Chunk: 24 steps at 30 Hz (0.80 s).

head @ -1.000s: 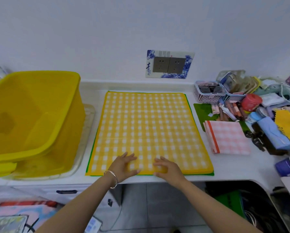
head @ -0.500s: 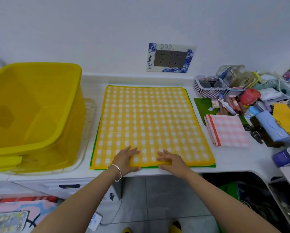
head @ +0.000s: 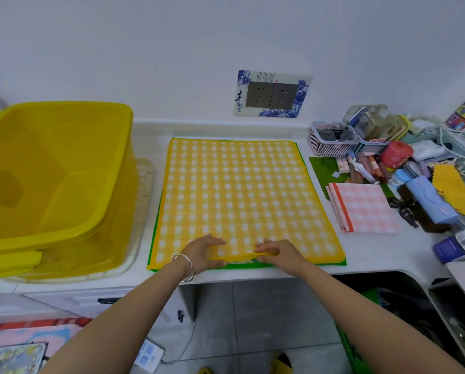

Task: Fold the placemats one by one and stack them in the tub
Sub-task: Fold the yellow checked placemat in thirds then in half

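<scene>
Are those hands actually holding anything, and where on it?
Yes: both the left hand and right hand pinch the yellow checked placemat at the middle of its near edge, lifting it slightly.

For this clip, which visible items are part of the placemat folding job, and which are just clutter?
Part of the job:
yellow checked placemat, near edge pinched by left hand and right hand
green placemat beneath it
yellow tub, nothing stacked inside
folded pink checked placemat

Lying about:
pink basket
red tin
blue case
wall socket

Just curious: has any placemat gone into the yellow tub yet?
No, the yellow tub shows only its bare bottom; nothing lies inside.
</scene>
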Each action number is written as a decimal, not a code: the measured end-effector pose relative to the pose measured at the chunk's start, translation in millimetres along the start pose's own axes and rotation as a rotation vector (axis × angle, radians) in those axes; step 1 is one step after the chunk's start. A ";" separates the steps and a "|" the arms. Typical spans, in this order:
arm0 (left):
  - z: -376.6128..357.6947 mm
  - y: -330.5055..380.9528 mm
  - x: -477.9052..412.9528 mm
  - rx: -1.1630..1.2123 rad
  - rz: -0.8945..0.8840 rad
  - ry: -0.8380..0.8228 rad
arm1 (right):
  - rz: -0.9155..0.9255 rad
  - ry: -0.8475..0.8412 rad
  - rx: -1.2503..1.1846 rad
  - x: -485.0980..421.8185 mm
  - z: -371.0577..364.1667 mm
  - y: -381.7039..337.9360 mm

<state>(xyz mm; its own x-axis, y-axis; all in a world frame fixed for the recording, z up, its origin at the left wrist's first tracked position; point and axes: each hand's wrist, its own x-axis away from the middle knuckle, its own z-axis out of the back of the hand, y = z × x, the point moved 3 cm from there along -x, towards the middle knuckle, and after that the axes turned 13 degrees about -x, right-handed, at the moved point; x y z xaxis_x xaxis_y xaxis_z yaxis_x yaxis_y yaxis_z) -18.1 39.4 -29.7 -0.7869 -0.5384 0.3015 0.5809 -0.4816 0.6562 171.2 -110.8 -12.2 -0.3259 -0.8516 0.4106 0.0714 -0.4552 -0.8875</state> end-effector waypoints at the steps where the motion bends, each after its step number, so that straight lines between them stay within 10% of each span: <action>1: 0.6 -0.6 -0.4 0.017 0.000 -0.002 | -0.013 0.003 -0.005 -0.7 1.1 -0.8; 24: 89.8 32.5 -30.1 -0.084 -0.046 -0.105 | -0.139 -0.151 0.278 -19.2 45.6 -69.8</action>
<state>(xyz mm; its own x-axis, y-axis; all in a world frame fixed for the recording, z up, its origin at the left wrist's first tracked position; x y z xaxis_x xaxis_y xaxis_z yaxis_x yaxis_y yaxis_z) 5.8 102.0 44.7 -0.8281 -0.4411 0.3459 0.5554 -0.5624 0.6125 215.5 -74.5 51.4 -0.2088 -0.7957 0.5686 0.2971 -0.6056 -0.7383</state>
